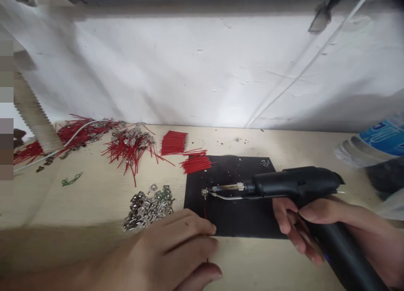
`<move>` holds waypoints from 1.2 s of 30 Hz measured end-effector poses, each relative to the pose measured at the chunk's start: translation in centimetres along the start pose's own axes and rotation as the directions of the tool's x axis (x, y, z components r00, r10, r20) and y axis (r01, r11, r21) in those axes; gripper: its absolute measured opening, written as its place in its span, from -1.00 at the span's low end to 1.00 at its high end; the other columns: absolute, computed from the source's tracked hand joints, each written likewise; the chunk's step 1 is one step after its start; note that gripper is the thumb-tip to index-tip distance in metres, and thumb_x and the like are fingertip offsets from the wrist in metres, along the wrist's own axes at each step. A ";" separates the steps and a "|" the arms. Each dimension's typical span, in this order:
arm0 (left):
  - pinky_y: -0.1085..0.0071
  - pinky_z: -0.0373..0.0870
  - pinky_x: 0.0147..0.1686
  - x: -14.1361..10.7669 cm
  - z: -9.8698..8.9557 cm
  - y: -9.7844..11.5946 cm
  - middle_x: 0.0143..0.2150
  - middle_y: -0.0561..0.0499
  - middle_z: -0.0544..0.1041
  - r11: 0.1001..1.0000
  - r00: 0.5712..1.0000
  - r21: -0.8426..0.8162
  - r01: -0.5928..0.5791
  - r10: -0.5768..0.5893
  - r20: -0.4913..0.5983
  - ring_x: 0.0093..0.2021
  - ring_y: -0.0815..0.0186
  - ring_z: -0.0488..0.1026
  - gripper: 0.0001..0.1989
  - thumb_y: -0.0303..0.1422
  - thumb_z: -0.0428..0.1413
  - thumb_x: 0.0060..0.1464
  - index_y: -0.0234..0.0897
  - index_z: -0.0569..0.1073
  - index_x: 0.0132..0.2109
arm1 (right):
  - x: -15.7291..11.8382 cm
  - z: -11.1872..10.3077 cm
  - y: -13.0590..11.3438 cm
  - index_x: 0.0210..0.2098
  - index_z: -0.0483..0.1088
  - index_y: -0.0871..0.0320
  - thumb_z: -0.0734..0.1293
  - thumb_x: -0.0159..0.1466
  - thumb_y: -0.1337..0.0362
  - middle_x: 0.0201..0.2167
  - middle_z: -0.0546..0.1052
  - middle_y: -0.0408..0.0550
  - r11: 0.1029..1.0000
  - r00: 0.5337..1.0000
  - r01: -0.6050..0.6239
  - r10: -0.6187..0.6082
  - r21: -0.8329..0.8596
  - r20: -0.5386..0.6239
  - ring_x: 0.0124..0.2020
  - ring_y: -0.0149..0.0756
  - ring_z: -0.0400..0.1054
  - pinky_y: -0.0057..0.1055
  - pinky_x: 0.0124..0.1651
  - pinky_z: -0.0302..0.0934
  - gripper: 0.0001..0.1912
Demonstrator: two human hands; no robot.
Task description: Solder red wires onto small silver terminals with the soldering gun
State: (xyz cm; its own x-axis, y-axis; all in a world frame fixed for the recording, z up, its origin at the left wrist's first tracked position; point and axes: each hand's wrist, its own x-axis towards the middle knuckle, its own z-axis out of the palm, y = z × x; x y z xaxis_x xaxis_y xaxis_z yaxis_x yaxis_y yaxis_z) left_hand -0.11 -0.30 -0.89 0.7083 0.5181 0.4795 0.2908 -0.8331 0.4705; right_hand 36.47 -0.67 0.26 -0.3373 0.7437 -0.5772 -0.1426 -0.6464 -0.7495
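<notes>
My right hand (303, 223) is wrapped round the grip of a black soldering gun (284, 183), which points left over a black mat (246, 223). A thin metal feed tube runs under its tip and ends near a small metal terminal (204, 192) on the mat. With its fingers closed, my left hand (176, 249) holds a short red wire (205, 214) at the mat's near-left edge; the wire's upper end sticks up towards the terminal, and a gap shows between them. Beside my left hand lies a heap of loose metal terminals (148, 209).
Red wires (195, 163) lie on the mat's far-left corner, with another bundle (174, 142) behind. Further left are piles of red wires with terminals (131, 144). A green wire (72, 180) lies left. A blue-labelled plastic container (375, 139) stands right; a white wall (189, 72) closes the back.
</notes>
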 end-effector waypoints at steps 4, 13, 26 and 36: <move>0.65 0.83 0.33 0.2 -0.1 0.3 0.06 -0.03 0.90 0.995 1.000 0.097 0.011 -0.014 0.027 0.09 0.36 0.90 -0.66 -0.23 0.13 0.86 -0.26 0.76 0.13 | 0.2 -0.2 0.3 -0.35 0.87 0.13 0.83 0.12 -0.17 -0.43 0.66 0.04 1.000 1.000 -0.018 0.017 -0.017 -0.022 -0.42 -0.24 0.53 -0.55 -0.44 0.48 -0.52; 0.69 0.82 0.33 0.1 -0.2 0.6 0.05 -0.01 0.89 0.999 0.999 0.040 0.036 -0.038 0.039 0.06 0.40 0.90 -0.66 -0.24 0.14 0.86 -0.24 0.78 0.12 | 0.1 0.0 -0.1 -0.36 0.85 0.11 0.88 0.10 -0.12 -0.35 0.69 0.01 0.999 0.998 -0.035 0.036 0.018 -0.047 -0.43 -0.23 0.54 -0.50 -0.47 0.51 -0.55; 0.62 0.83 0.45 0.0 -0.6 0.9 0.14 -0.04 0.91 0.996 0.995 0.047 0.074 -0.077 0.063 0.18 0.35 0.92 -0.73 -0.30 0.16 0.85 -0.22 0.78 0.19 | -0.1 0.7 -0.3 -0.36 0.78 0.16 0.88 0.13 -0.09 -0.38 0.68 -0.03 0.999 0.997 -0.026 0.027 0.023 -0.075 -0.50 -0.35 0.48 -0.57 -0.52 0.37 -0.51; 0.72 0.83 0.30 0.0 -0.2 0.1 0.12 0.01 0.89 0.995 0.995 -0.031 0.096 -0.096 0.007 0.10 0.42 0.91 -0.70 -0.28 0.13 0.87 -0.17 0.76 0.13 | -0.1 0.6 -0.2 -0.42 0.76 0.13 0.87 0.18 -0.13 -0.54 0.58 -0.09 0.999 0.995 -0.039 0.039 0.006 -0.095 -0.59 -0.45 0.26 -0.60 -0.55 0.22 -0.50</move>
State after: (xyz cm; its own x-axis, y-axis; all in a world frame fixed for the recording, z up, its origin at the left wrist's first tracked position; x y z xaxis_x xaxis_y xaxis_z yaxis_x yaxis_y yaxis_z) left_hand -0.18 -0.34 -0.71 0.6818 0.5943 0.4265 0.3379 -0.7730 0.5369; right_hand 35.96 -0.68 0.68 -0.2530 0.7307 -0.6341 -0.1348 -0.6756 -0.7248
